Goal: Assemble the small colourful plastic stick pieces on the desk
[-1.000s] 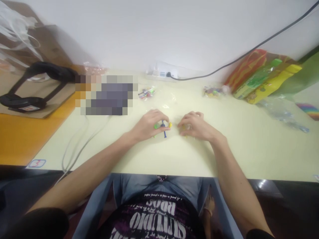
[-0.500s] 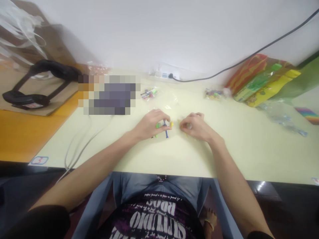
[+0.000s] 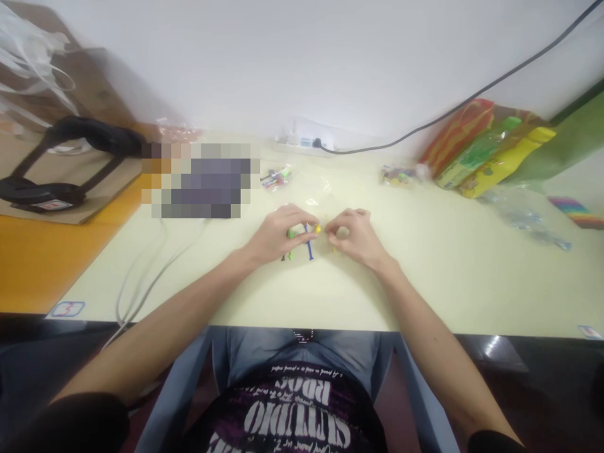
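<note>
My left hand (image 3: pixel 283 234) is closed in a pinch, with a small yellow piece (image 3: pixel 318 229) at its fingertips. Beneath its thumb and partly hidden by it lies a blue stick-like plastic piece (image 3: pixel 309 248). A bright green piece (image 3: pixel 290 251) and the end of a dark piece (image 3: pixel 283 257) show beside it on the table. Just to the right, my right hand (image 3: pixel 356 236) has thumb and fingers curled together close to the yellow piece. What those fingers hold is too small to make out. A bit of thin yellow (image 3: pixel 335 250) shows below them.
Behind my hands lie two bundles of small coloured parts, one left (image 3: pixel 277 177) and one right (image 3: pixel 396 175). A power strip (image 3: pixel 302 143) sits against the wall. Bottles (image 3: pixel 504 163) and crumpled plastic (image 3: pixel 519 217) are at right. A black frame-like object (image 3: pixel 80 163) and cables (image 3: pixel 141 296) are at left.
My right hand has come closer to my left, narrowing the gap between their fingertips. The whole view has shifted slightly. The yellow piece stays in my left fingertips.
</note>
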Available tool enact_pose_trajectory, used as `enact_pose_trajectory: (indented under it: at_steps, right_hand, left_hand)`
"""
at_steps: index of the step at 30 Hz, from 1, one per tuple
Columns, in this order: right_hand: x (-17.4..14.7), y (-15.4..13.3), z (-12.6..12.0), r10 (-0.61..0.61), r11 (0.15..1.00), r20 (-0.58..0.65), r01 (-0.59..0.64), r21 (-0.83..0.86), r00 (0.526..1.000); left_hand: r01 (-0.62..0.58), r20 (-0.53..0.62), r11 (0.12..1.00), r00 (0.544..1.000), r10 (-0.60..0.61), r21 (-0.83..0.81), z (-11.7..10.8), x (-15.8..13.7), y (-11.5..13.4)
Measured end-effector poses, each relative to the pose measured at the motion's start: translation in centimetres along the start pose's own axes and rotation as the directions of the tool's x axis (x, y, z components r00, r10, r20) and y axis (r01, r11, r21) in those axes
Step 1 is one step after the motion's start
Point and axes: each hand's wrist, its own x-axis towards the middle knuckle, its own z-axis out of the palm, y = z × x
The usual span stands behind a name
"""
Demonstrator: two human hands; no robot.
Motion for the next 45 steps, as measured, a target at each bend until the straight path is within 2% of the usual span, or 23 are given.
enact_pose_trajectory:
  at_steps: [3, 6, 11, 15, 18, 23, 29, 37, 45]
  right_hand:
    - [0.2, 0.2, 0.1, 0.050, 0.989, -0.098, -0.036, 0.142, 0.994]
    - [0.3, 0.3, 0.3, 0.088, 0.942, -0.131, -0.039, 0.334, 0.987]
    - [0.4, -0.2, 0.6, 0.087, 0.807, -0.071, -0.028, 0.589, 0.994]
    - [0.3, -0.8, 0.6, 0.124, 0.710, -0.028, -0.069, 0.701, 0.992]
    - [0.2, -1.0, 0.6, 0.140, 0.673, 0.006, -0.099, 0.733, 0.990]
    - [0.3, -1.0, 0.7, 0.185, 0.664, 0.005, -0.129, 0.736, 0.983]
    - [0.4, -0.9, 0.7, 0.134, 0.655, -0.023, -0.071, 0.753, 0.991]
    - [0.2, -1.0, 0.5, 0.154, 0.615, 0.033, -0.122, 0.779, 0.988]
    - [0.1, -1.0, 0.5, 0.132, 0.606, 0.065, -0.133, 0.784, 0.989]
  left_hand:
    - [0.014, -0.010, 1.000, 1.000, -0.014, -0.017, 0.1, 0.0, -0.1]
    - [0.027, -0.020, 0.999, 0.999, -0.028, -0.036, 0.2, -0.1, -0.2]
    - [0.045, -0.027, 0.997, 0.999, -0.047, -0.062, 0.3, -0.1, 0.0]
    - [0.039, -0.039, 0.996, 0.998, -0.042, -0.081, 0.2, -0.1, 0.3]
    - [0.017, -0.060, 0.995, 0.998, -0.023, -0.096, 0.3, 0.0, 0.4]
    - [0.009, -0.065, 0.997, 0.998, -0.014, -0.072, 0.3, 0.1, 0.4]
    - [0.042, -0.092, 0.995, 0.995, -0.050, -0.087, -0.1, 0.2, 0.3]
    - [0.102, -0.084, 0.986, 0.990, -0.113, -0.130, -0.2, 0.2, 0.3]
    - [0.097, -0.066, 0.984, 0.992, -0.108, -0.149, -0.3, 0.1, 0.3]
